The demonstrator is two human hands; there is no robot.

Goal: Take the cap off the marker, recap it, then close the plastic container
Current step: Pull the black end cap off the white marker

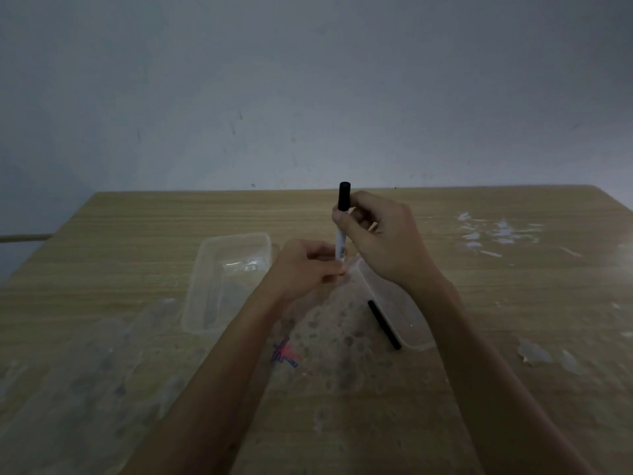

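Right hand (380,234): raised above the table, fingers curled round the upper part of the marker, thumb and forefinger just below the black cap.
Left hand (305,265): lower and a little to the left of the right hand, fingertips pinching the bottom end of the marker.
Marker (340,246): white barrel, held nearly upright between both hands, above the gap between the two plastic pieces.
Cap (344,196): black, sitting at the top end of the marker, sticking up past the right hand's fingers; seated fully or only resting, cannot tell.
Container (205,303): clear plastic, open, on the table just left of the left hand and forearm.
Lid (411,341): clear plastic, lying under the right forearm, apart from the container.
Black stick (383,324): lying at the lid's left edge, below the right hand.
Table (137,234): wood-grained, worn and blotched, blue and pink scribble (284,354) between the forearms.
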